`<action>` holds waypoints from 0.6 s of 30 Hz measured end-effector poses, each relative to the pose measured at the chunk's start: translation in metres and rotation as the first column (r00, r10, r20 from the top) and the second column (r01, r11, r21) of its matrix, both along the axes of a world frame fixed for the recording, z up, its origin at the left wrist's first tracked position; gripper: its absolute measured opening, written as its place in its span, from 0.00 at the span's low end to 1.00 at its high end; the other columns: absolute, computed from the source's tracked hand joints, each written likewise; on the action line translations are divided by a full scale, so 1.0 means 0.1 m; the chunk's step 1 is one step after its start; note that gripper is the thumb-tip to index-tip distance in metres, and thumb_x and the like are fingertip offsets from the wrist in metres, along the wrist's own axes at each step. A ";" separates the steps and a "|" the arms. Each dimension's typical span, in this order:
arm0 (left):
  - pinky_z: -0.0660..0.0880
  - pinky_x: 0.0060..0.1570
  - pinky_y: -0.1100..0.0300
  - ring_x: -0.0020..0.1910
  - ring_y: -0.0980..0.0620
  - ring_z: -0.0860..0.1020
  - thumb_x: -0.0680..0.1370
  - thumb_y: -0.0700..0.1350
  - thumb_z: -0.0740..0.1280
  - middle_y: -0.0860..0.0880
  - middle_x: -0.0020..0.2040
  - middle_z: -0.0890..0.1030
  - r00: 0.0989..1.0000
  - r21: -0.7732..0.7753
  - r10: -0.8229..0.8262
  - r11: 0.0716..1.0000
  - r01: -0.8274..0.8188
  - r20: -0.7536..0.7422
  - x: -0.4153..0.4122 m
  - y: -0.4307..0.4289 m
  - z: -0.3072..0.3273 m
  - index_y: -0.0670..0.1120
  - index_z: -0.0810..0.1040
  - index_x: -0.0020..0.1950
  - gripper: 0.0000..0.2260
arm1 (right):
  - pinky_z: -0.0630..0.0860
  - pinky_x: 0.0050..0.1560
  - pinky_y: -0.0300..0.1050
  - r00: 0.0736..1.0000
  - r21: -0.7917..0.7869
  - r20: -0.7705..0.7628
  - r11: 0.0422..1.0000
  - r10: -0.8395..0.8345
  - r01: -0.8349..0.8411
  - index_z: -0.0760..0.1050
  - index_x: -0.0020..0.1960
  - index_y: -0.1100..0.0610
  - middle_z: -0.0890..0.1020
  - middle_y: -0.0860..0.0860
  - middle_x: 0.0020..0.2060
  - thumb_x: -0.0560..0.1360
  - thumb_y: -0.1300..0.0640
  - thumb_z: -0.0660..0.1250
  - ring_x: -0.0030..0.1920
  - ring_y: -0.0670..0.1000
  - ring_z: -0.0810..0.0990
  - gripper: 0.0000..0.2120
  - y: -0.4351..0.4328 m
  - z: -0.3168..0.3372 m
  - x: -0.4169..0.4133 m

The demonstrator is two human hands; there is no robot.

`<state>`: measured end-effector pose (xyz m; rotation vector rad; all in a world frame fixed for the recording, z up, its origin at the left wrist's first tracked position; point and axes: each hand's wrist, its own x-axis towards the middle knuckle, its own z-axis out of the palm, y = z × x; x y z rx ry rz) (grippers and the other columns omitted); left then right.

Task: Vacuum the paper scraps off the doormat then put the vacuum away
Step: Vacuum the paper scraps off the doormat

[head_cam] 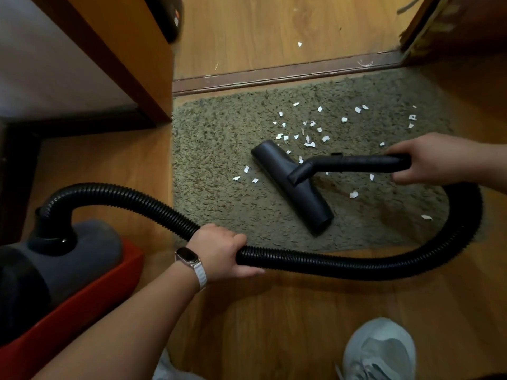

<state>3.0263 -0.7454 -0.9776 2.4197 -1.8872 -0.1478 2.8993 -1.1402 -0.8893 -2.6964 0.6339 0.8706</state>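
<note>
Olive-green shag makes up the doormat [219, 165], the landmark here, lying on a wooden floor [274, 311] just below a dark door threshold [274, 75]. White paper scraps [310, 144] lie scattered over the mat's middle and right part; a single scrap sits beyond the threshold. A wooden cabinet corner [131, 56] stands at the mat's upper left. Left of the mat rests the vacuum body [68, 259], grey on a red base. Its black ribbed hose [356, 266] arches from the body, runs along the mat's near edge and loops round its right end. The black floor nozzle [290, 185] lies flat on the mat's centre among the scraps. The right hand [436, 160] is wrapped around the wand handle [356, 163] over the mat's right side. The left hand [222, 252], wearing a wristwatch [189, 256], is clasped around the hose at the mat's near-left corner. A grey shoe [381, 349] stands below the mat.
</note>
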 end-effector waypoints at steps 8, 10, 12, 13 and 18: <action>0.72 0.31 0.60 0.24 0.54 0.74 0.69 0.77 0.57 0.56 0.26 0.74 1.000 0.037 -0.021 0.999 0.021 0.000 -0.02 0.09 -0.03 0.52 0.72 0.32 0.28 | 0.66 0.29 0.42 0.991 0.001 0.054 0.993 0.120 -0.120 0.73 0.49 0.42 0.77 0.44 0.31 0.72 0.45 0.69 0.32 0.41 0.73 0.08 0.40 -0.17 0.07; 0.70 0.30 0.61 0.24 0.55 0.74 0.68 0.76 0.59 0.57 0.26 0.74 0.999 0.043 -0.030 0.999 0.029 0.013 -0.02 0.13 -0.04 0.53 0.72 0.32 0.27 | 0.68 0.31 0.43 0.986 -0.001 0.061 0.988 0.155 -0.155 0.74 0.50 0.45 0.77 0.45 0.32 0.72 0.44 0.68 0.32 0.41 0.73 0.09 0.44 -0.23 0.10; 0.70 0.30 0.61 0.24 0.55 0.74 0.68 0.76 0.59 0.56 0.26 0.74 1.000 0.038 -0.022 0.999 0.022 0.007 -0.02 0.14 -0.05 0.53 0.72 0.32 0.27 | 0.69 0.32 0.42 0.989 0.005 0.072 0.992 0.129 -0.130 0.75 0.51 0.45 0.78 0.45 0.32 0.72 0.44 0.69 0.33 0.42 0.74 0.10 0.38 -0.24 0.12; 0.71 0.30 0.60 0.24 0.54 0.75 0.68 0.76 0.58 0.56 0.26 0.74 1.000 0.033 -0.014 0.999 0.014 -0.005 -0.01 0.14 -0.05 0.52 0.72 0.32 0.27 | 0.70 0.33 0.42 0.993 0.011 0.076 0.996 0.090 -0.091 0.76 0.51 0.45 0.79 0.45 0.33 0.72 0.44 0.70 0.34 0.43 0.75 0.10 0.33 -0.23 0.13; 0.73 0.31 0.60 0.24 0.54 0.74 0.69 0.77 0.56 0.56 0.26 0.74 1.000 0.026 0.002 1.000 -0.001 -0.025 0.01 0.13 -0.06 0.52 0.73 0.32 0.28 | 0.77 0.40 0.46 0.986 0.071 0.103 0.990 -0.130 0.123 0.77 0.49 0.48 0.81 0.49 0.35 0.72 0.46 0.71 0.36 0.49 0.79 0.09 0.14 -0.24 0.14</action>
